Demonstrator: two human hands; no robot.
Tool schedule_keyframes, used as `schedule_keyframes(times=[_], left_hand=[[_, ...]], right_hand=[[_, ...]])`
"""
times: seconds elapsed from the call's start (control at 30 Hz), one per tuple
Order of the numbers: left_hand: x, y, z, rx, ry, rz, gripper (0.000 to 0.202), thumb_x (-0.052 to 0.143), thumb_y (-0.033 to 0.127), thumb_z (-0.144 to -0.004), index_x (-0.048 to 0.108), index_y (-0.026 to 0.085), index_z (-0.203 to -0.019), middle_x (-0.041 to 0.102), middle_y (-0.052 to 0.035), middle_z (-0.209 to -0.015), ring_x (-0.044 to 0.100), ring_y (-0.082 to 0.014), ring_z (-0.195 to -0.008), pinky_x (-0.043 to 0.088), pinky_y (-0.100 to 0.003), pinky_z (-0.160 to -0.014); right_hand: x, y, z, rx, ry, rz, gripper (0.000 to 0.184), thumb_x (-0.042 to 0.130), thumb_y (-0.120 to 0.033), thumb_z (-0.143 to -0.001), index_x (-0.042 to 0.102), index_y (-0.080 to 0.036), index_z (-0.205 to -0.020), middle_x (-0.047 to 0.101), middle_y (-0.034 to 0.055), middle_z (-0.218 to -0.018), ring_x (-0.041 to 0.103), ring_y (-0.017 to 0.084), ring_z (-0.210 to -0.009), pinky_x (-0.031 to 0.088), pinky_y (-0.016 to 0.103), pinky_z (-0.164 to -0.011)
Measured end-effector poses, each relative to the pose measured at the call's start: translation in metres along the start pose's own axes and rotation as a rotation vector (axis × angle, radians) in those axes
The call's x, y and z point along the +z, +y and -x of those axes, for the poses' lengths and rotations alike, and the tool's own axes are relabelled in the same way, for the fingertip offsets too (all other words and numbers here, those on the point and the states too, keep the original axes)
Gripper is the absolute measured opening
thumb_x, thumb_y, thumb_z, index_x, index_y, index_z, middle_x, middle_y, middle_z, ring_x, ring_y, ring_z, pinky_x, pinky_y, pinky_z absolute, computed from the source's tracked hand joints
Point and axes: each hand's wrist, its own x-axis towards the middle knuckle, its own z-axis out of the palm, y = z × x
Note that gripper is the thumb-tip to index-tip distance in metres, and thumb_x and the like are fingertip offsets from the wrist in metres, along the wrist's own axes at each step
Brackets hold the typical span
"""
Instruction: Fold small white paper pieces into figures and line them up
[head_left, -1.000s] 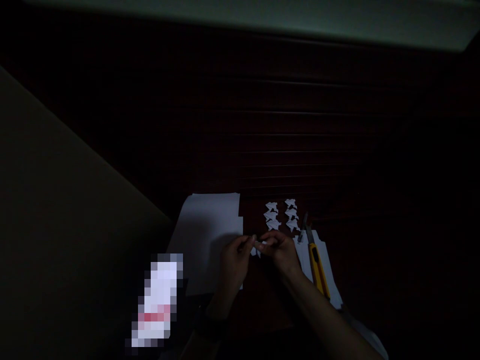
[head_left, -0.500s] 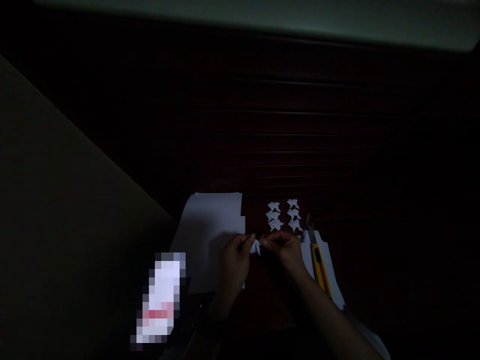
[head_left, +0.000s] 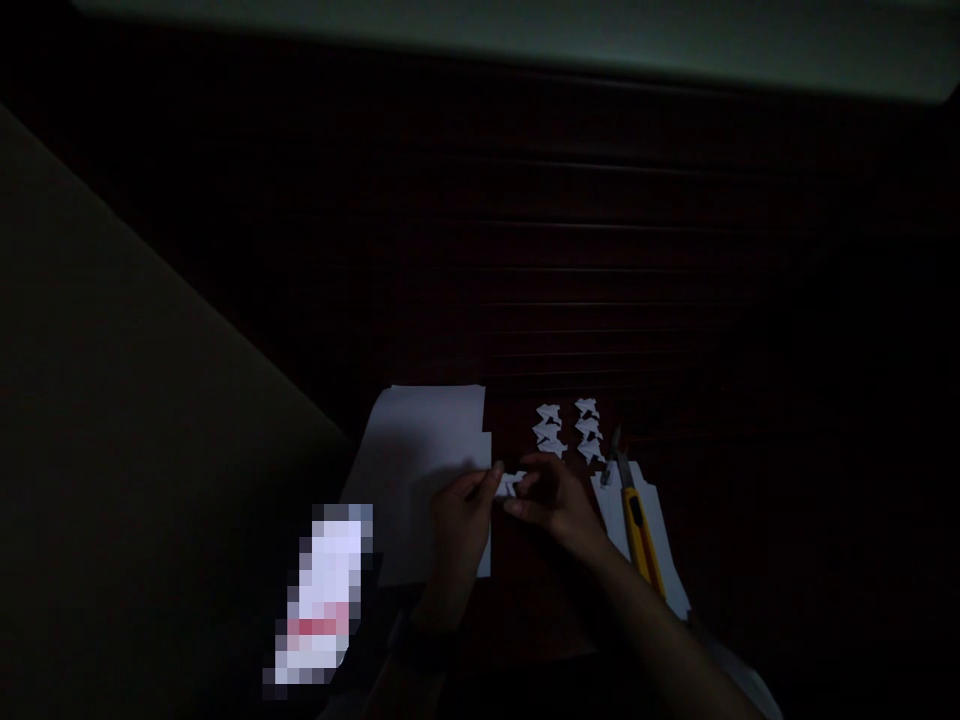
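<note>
OK so nearest the camera, at the bottom of the frame: the right hand [head_left: 562, 512] has changed since the earlier frame. Back then its thumb and forefinger were pinched together; now they're parted, with a visible gap. They sit right at the edge of the little folded white paper [head_left: 508, 486], but it's too dark to tell if they touch it. The left hand [head_left: 459, 518] has slid slightly left, and its thumb and forefinger are pinching that paper's left end, just below centre frame. More of the paper shows now too.

To the right, a yellow cutter [head_left: 640, 535] lies across some white paper sheets [head_left: 664, 515]. Left of the hands there's a stack of bigger sheets [head_left: 427, 430], partly under the left hand's outline. Farther off, 6 folded paper shapes [head_left: 587, 408] sit in 2 columns of 3, same as earlier.
</note>
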Motion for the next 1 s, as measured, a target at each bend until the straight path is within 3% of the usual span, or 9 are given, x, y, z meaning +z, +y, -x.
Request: schedule_keyframes(times=[0.13, 0.27, 0.5, 0.67, 0.8, 1.0], left_hand=[[0.004, 0.001, 0.003, -0.033, -0.052, 0.073, 0.036, 0.059, 0.050, -0.075, 0.069, 0.016, -0.071, 0.065, -0.0017, -0.062, 0.059, -0.0151, -0.059, 0.042, -0.022, -0.050], [0.007, 0.003, 0.005, -0.081, -0.065, 0.122, 0.037, 0.060, 0.051, -0.073, 0.069, 0.014, -0.070, 0.065, -0.0021, -0.063, 0.057, -0.0138, -0.056, 0.039, -0.021, -0.047], [0.007, 0.006, 0.004, -0.096, -0.209, 0.110, 0.038, 0.058, 0.049, -0.075, 0.068, 0.013, -0.068, 0.062, -0.0012, -0.059, 0.055, -0.0131, -0.055, 0.038, -0.020, -0.046], [0.004, 0.000, 0.003, -0.063, -0.261, 0.124, 0.026, 0.064, 0.040, -0.072, 0.072, 0.015, -0.070, 0.071, -0.0048, -0.068, 0.064, -0.0182, -0.066, 0.047, -0.024, -0.060], [0.001, -0.003, 0.001, -0.017, -0.235, 0.100, 0.023, 0.063, 0.037, -0.073, 0.072, 0.016, -0.070, 0.072, -0.0044, -0.068, 0.065, -0.0182, -0.065, 0.049, -0.025, -0.060], [0.002, 0.003, 0.003, -0.033, -0.160, 0.049, 0.020, 0.065, 0.033, -0.072, 0.073, 0.017, -0.079, 0.072, -0.0035, -0.068, 0.066, -0.0191, -0.066, 0.051, -0.026, -0.060]], right_hand=[[0.005, 0.002, 0.000, -0.033, 0.050, 0.110, 0.041, 0.076, -0.025, -0.061, 0.061, -0.023, -0.099, 0.060, -0.0010, -0.075, 0.057, 0.017, -0.071, 0.045, 0.029, -0.066], [0.001, 0.003, -0.003, 0.042, 0.023, 0.002, 0.032, 0.074, -0.024, -0.062, 0.062, -0.020, -0.091, 0.056, -0.0041, -0.060, 0.051, 0.013, -0.056, 0.042, 0.026, -0.057], [-0.007, 0.006, -0.008, 0.188, -0.011, -0.106, 0.031, 0.078, -0.023, -0.055, 0.064, -0.016, -0.082, 0.047, -0.0082, -0.050, 0.040, 0.007, -0.043, 0.031, 0.019, -0.043], [-0.013, 0.003, -0.010, 0.150, -0.042, -0.039, 0.034, 0.078, -0.024, -0.055, 0.064, -0.016, -0.085, 0.053, -0.0059, -0.052, 0.043, 0.008, -0.045, 0.032, 0.019, -0.044], [-0.018, -0.007, -0.009, 0.103, -0.113, -0.029, 0.036, 0.078, -0.025, -0.059, 0.064, -0.018, -0.092, 0.054, -0.0062, -0.055, 0.047, 0.008, -0.048, 0.037, 0.020, -0.049], [-0.025, -0.018, -0.008, -0.054, -0.114, 0.176, 0.023, 0.069, -0.028, -0.071, 0.069, -0.020, -0.093, 0.067, 0.0030, -0.081, 0.060, 0.018, -0.076, 0.046, 0.028, -0.068]])
